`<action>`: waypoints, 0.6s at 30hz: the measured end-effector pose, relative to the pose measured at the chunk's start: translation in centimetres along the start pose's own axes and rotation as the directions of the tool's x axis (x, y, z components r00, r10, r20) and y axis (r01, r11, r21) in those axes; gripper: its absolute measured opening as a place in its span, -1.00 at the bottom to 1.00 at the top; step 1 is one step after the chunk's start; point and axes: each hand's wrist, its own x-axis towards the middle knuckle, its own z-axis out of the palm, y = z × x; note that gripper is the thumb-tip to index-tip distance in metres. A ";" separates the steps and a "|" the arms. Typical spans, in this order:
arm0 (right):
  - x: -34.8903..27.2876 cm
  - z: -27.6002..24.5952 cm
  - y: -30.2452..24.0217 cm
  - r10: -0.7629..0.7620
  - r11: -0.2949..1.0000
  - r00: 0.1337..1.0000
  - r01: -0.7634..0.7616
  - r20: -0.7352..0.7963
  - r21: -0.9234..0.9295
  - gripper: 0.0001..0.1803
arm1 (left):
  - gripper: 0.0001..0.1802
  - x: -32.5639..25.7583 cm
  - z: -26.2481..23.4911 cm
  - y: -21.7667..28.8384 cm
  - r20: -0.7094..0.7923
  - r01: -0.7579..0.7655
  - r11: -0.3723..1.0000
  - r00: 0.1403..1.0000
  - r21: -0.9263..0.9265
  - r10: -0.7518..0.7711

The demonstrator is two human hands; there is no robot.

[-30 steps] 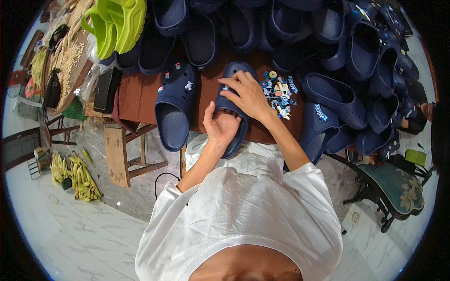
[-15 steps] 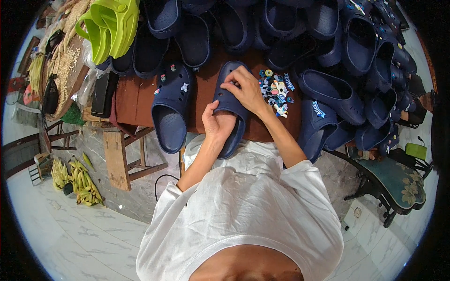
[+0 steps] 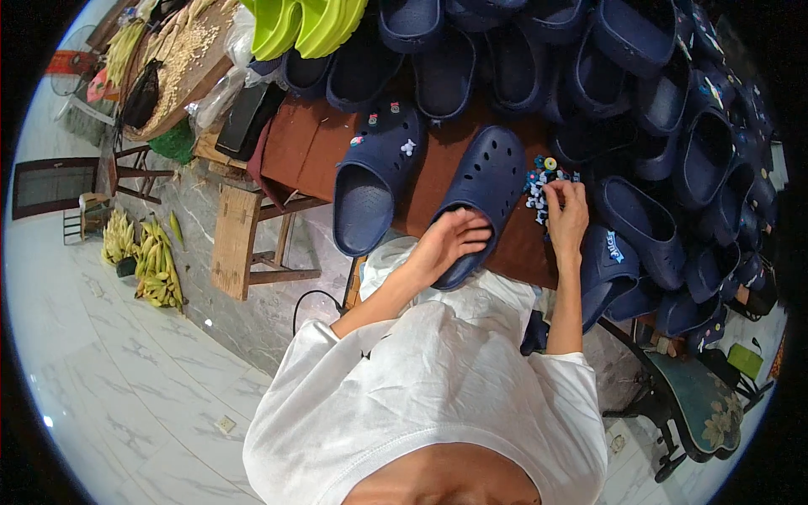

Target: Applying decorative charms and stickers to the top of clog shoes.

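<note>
A navy clog [image 3: 488, 172] with a row of holes and a bare toe lies at the middle of the table. My left hand [image 3: 457, 240] is at its foot opening, fingers stretched out and partly inside. To the right, my right hand [image 3: 566, 210] reaches down to a pile of small colourful shoe charms [image 3: 536, 192]. Its fingers and thumb are drawn together at the pile; what is between them is hidden. Left of the middle clog lies another navy clog [image 3: 366, 202], which has several charms fixed on its toe.
Many navy clogs [image 3: 443, 71] crowd the back and right of the brown-covered table [image 3: 307, 143]. Lime green clogs [image 3: 307, 25] sit at the back left. A wooden stool [image 3: 236, 240] stands at the left, with bananas [image 3: 160, 265] on the floor beyond. At the right is a dark chair [image 3: 694, 404].
My right hand has left the middle clog's toe and moved right to the charms. My left hand has slid to the clog's opening. The view has shifted, moving the scene rightward.
</note>
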 end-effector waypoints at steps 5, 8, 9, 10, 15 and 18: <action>1.1 -0.9 -3.1 -0.024 0.993 1.000 0.026 0.016 -0.113 -0.88 | -0.58 -3.6 0.8 5.0 -0.047 0.006 0.724 0.998 0.689 0.036; 2.3 -0.1 -6.2 -0.060 0.998 0.998 0.060 0.008 0.029 -0.87 | -0.69 -4.9 -1.3 7.4 -0.049 -0.196 0.652 0.940 0.733 0.337; 2.7 0.5 -7.4 -0.143 0.986 0.989 0.139 0.038 0.088 -0.86 | -0.75 -5.0 -1.4 8.1 -0.132 -0.230 0.649 0.879 0.725 0.458; 3.1 1.1 -8.5 -0.223 0.966 0.973 0.212 0.060 0.150 -0.86 | -0.79 -4.9 -1.2 8.6 -0.212 -0.262 0.641 0.798 0.721 0.565; 4.4 5.7 -13.0 -0.413 0.885 0.889 0.341 0.197 0.316 -0.80 | -0.78 -2.2 -2.3 8.7 -0.274 -0.315 0.523 0.583 0.792 0.765; 5.3 8.3 -14.1 -0.490 0.843 0.823 0.364 0.287 0.396 -0.65 | -0.66 -0.8 -2.7 8.8 -0.277 -0.271 0.552 0.645 0.788 0.712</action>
